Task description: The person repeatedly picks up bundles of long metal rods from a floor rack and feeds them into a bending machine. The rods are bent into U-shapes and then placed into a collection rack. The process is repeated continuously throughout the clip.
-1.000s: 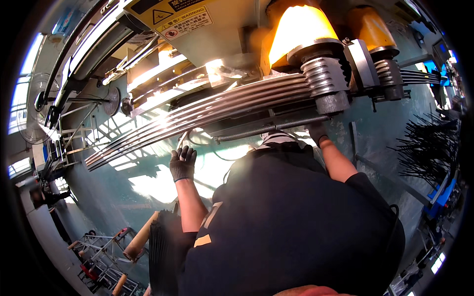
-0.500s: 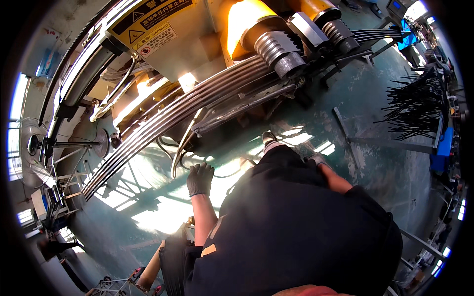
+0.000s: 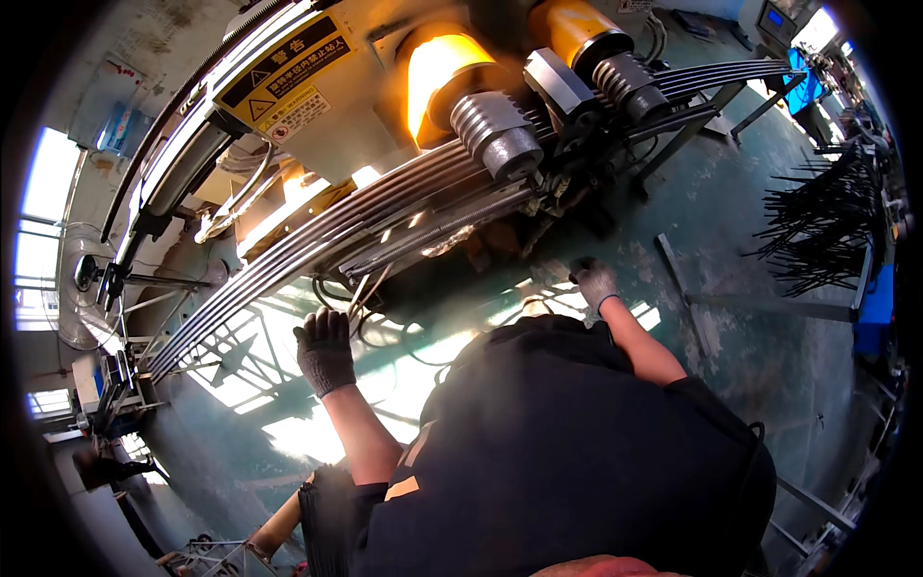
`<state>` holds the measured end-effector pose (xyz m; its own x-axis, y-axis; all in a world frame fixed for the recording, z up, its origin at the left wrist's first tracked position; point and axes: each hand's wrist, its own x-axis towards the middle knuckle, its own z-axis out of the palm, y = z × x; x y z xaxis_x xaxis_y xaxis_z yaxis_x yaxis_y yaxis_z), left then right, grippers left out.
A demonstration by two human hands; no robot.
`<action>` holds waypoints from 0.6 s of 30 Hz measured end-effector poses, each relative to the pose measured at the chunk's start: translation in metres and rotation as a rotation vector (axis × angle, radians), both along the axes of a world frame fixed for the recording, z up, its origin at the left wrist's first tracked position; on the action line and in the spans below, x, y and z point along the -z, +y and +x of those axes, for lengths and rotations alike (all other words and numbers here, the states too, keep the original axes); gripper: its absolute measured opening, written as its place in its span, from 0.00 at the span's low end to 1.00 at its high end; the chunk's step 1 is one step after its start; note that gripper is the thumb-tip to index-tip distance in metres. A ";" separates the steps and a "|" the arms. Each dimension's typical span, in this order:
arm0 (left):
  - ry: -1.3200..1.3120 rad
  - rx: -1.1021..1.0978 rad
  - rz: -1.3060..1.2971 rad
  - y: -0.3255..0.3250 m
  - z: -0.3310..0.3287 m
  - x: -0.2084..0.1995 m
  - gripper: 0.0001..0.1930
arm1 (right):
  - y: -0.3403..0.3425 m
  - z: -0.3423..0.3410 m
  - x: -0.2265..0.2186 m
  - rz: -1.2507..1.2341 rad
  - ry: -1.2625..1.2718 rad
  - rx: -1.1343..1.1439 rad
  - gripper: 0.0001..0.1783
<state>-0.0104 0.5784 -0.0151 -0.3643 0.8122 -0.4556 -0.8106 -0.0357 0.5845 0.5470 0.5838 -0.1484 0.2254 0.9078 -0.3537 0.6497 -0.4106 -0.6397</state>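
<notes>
My left hand (image 3: 326, 352), in a dark-fingered grey work glove, is raised short of a row of long metal tubes (image 3: 288, 264). Its fingers are stretched up and nothing shows in it. Farther right, my right hand (image 3: 593, 281), gloved the same way, reaches out over the floor in front of the machine. Its fingers look loosely bent, with nothing visible in them. The tubes run across the front of the machine, passing beneath two grooved metal rollers (image 3: 496, 135) on orange housings (image 3: 447, 72). A long spring (image 3: 442, 231) lies along the tubes' near side.
Black cables (image 3: 370, 327) hang under the machine. Right of me, a metal frame (image 3: 769, 308) stands on the green floor (image 3: 625, 423), near a pile of thin black rods (image 3: 822, 221). A pedestal fan (image 3: 87, 274) is at the left. Beside my left elbow sits a brown tube (image 3: 279, 524).
My left hand has lifted and moved left, nearer the tubes. My right hand has come out from beside my body and reached forward. The view has shifted slightly.
</notes>
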 end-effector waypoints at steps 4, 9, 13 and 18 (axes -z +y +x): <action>0.113 0.035 0.275 0.022 0.010 -0.067 0.28 | 0.041 0.004 -0.049 0.312 -0.293 -0.085 0.17; 0.237 0.302 0.737 0.063 -0.006 -0.167 0.30 | 0.088 -0.018 -0.152 0.662 0.632 0.373 0.25; 0.430 0.247 0.840 0.099 0.028 -0.273 0.30 | 0.129 -0.024 -0.200 0.742 0.883 0.573 0.28; 0.989 -0.068 0.598 0.129 0.086 -0.374 0.24 | 0.195 -0.006 -0.174 0.690 1.204 0.651 0.28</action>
<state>0.0758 0.7072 0.3593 -0.3986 0.7669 0.5030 0.0057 -0.5463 0.8376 0.5405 0.7790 0.0259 0.5339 0.8269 -0.1763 -0.5470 0.1788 -0.8178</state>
